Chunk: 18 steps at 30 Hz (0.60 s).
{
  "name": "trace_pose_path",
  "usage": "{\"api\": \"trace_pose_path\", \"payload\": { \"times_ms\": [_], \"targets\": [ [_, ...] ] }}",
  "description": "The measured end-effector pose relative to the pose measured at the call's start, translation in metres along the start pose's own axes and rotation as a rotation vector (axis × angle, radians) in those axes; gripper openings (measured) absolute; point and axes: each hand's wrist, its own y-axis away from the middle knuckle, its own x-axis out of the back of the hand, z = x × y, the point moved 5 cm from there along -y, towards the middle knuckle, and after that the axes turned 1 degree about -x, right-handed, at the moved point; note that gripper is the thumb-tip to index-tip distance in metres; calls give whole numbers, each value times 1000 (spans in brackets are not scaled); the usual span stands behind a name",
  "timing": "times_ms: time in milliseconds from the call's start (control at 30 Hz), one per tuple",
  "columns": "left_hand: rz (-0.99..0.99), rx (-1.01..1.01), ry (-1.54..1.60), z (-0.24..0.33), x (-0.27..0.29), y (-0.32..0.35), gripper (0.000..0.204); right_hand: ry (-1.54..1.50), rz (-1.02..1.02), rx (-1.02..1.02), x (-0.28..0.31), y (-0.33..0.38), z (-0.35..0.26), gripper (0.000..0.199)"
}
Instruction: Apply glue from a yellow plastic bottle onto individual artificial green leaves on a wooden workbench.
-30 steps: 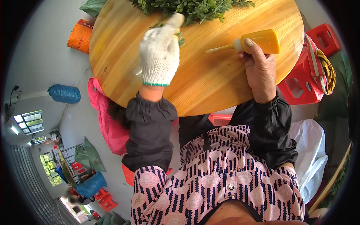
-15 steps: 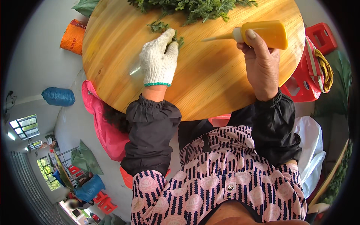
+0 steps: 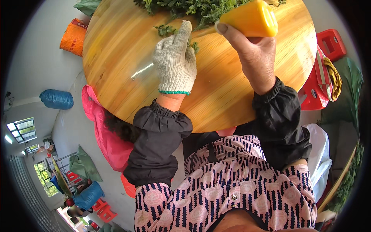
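Note:
My left hand (image 3: 176, 65), in a white knit glove with a green cuff, pinches a small green fir-like sprig (image 3: 165, 30). Bits of it show on either side of the fingers. In my bare right hand (image 3: 259, 60) is a yellow squeeze bottle (image 3: 253, 18), tipped with its base toward me. Its thin nozzle (image 3: 205, 33) points left at the sprig, close to the gloved fingertips. Whether the tip touches the sprig is hard to tell. Both hands are over a round wooden table (image 3: 127, 50).
A heap of green branches (image 3: 201, 11) lies on the table's far side. Red plastic stools (image 3: 331, 44) stand at the right. Pink cloth (image 3: 102, 135) and an orange bag (image 3: 73, 37) are left of the table. A blue bundle (image 3: 57, 99) sits further off.
My right hand has brought the bottle leftward and tilted it, so its nozzle now reaches the sprig. My left hand has shifted slightly right, still with the sprig.

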Motion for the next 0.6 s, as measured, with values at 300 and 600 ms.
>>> {"api": "trace_pose_path", "payload": {
  "times_ms": [300, 600],
  "targets": [
    [-54, 200, 168, -16, 8, 9, 64, -47, -45, -4, -9, 2, -1, 21],
    [-58, 198, 184, -14, 12, 7, 61, 46, -107, 6, -15, -1, 2, 25]
  ]
}}
